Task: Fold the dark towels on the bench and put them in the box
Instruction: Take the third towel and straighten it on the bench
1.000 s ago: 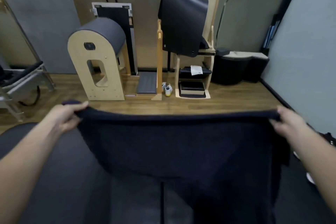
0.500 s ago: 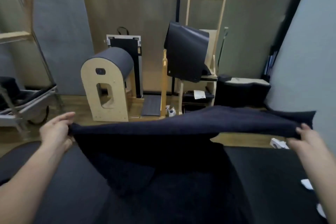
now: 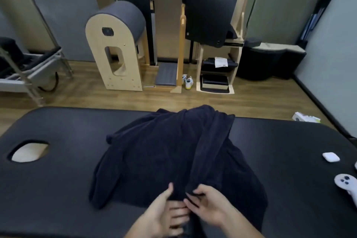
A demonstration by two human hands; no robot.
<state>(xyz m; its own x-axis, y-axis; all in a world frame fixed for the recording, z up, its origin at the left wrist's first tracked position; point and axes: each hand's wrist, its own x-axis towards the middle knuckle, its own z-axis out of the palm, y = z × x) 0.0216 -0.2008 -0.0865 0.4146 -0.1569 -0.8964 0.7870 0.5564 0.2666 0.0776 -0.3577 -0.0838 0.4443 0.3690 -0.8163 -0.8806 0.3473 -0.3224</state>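
Note:
A dark navy towel [image 3: 164,152] lies rumpled across the middle of the black padded bench [image 3: 58,179], with a folded strip running from its far edge toward me. My left hand [image 3: 164,210] and my right hand [image 3: 208,205] meet at the towel's near edge, both pinching the cloth there. The fingers of the two hands overlap. No box shows in this view.
A face hole [image 3: 29,152] opens in the bench at the left. A white earbud case [image 3: 330,157] and a white controller [image 3: 345,182] lie on the bench's right end. Wooden exercise equipment [image 3: 116,48] stands on the floor beyond, with a small carton [image 3: 305,118] on the floor at right.
The towel was held spread wide in the air between my hands. Now it has dropped onto the bench and my hands have come together at its near edge.

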